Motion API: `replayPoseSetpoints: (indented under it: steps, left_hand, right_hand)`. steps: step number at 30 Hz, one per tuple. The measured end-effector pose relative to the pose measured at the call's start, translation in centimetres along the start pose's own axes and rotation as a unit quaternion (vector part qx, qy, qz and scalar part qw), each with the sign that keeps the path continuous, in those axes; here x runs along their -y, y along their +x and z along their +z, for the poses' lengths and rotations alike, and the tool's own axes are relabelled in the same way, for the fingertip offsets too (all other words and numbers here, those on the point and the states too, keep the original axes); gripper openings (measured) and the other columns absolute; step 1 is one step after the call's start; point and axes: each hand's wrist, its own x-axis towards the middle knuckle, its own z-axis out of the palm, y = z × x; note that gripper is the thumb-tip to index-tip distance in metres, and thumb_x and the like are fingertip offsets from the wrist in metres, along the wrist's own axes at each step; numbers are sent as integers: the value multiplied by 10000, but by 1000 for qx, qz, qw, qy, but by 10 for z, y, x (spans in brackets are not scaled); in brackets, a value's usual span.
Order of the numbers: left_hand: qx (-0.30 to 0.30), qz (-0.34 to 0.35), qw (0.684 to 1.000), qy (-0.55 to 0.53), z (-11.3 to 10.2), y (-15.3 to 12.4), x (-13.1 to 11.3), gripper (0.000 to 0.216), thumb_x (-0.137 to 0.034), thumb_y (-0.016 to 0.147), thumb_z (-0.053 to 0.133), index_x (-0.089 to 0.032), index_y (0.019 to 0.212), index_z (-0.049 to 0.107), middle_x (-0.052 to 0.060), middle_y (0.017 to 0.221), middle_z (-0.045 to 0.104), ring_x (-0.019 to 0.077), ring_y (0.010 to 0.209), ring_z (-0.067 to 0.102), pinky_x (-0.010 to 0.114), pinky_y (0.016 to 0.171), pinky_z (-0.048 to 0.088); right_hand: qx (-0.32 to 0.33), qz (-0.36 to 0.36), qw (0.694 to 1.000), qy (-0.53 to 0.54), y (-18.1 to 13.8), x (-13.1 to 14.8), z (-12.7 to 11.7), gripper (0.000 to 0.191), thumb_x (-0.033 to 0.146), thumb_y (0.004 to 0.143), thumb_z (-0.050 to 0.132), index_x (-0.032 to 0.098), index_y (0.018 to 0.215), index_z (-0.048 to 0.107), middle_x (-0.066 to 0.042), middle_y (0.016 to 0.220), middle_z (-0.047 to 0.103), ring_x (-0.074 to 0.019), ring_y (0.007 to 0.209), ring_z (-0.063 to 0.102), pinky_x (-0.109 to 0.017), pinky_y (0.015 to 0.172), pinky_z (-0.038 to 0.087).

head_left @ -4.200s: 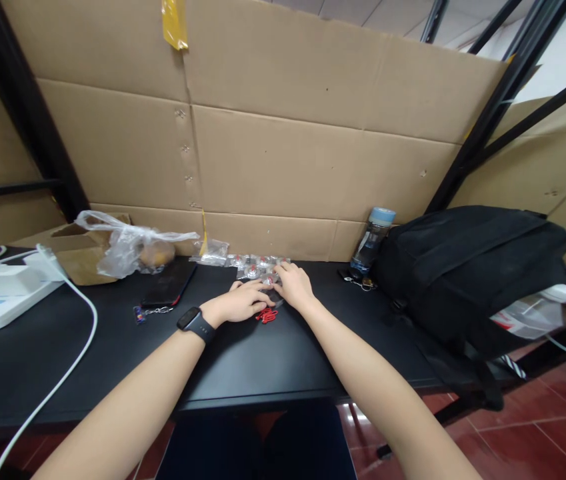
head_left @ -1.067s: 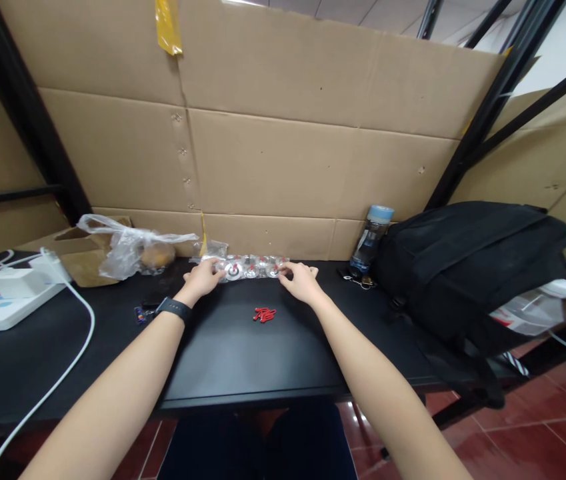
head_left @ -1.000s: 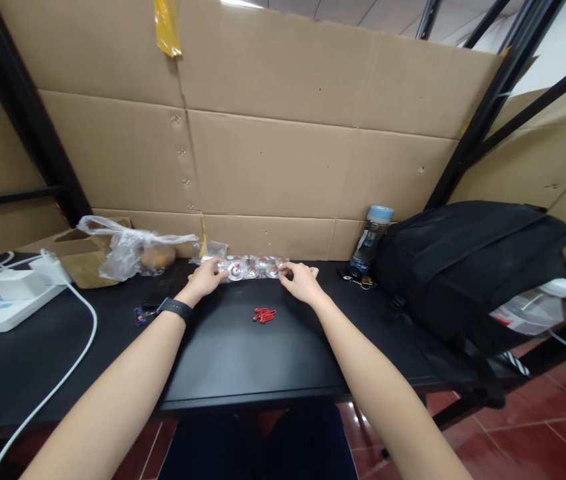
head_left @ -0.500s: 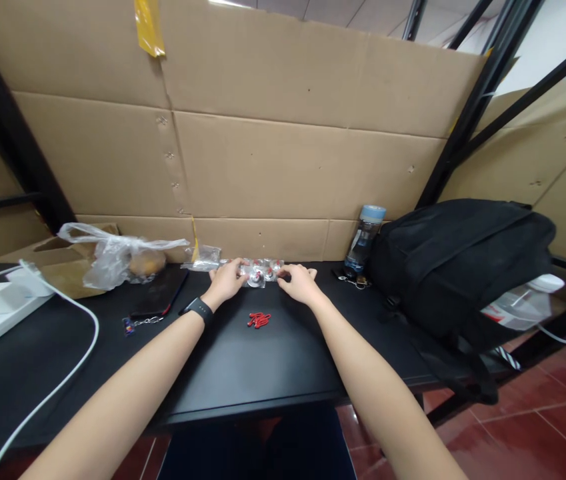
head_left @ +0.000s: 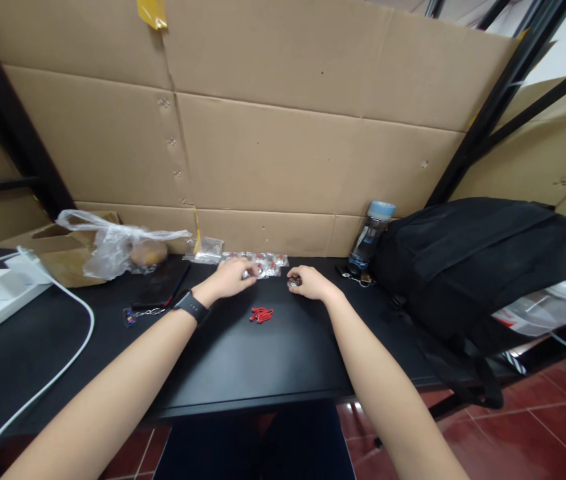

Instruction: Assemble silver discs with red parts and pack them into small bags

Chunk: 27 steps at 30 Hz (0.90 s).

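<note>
Small round piece in right hand grip (left hand at clear packets, grip unclear)

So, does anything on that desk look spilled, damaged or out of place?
Nothing looks spilled or damaged. The red cords stand out a little: they lie in a loose tangle on the black desk, apart from the small clear packets, which sit roughly in rows near the cardboard wall.

Both forearms are bare, the left wrist carries a black, broad-strapped watch, and the trousers are dark navy.
</note>
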Motion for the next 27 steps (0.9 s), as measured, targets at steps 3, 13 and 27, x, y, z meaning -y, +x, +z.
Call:
replayPoseSetpoints:
  steps: [3,13,27]
  left_hand:
    - [105,87,990,-29,-6,-13,-11,151,-323,852,655,-272,974,727,-5,1035,747,199,993,661,298,926,414]
    - [68,97,993,5,-2,-36,-16,161,-315,910,586,-270,873,736,19,935,740,200,928,654,311,839,365]
    - [-83,178,959,203,14,-35,-42,302,-237,1017,412,-191,877,675,95,883,689,238,937,564,410,903,316]
  right_hand:
    - [-4,-4,1000,2,1,-1,1,341,251,758,762,196,1092,722,-82,1058,734,-209,954,682,-262,838,482]
    - [-4,6,1000,-8,-6,12,-6,268,204,767,740,174,1034,741,-80,1008,737,-196,888,680,-255,796,485]
    - [-1,0,1000,-26,-4,8,-3,267,226,784,737,180,1047,739,-86,1038,720,-195,919,672,-254,825,476]
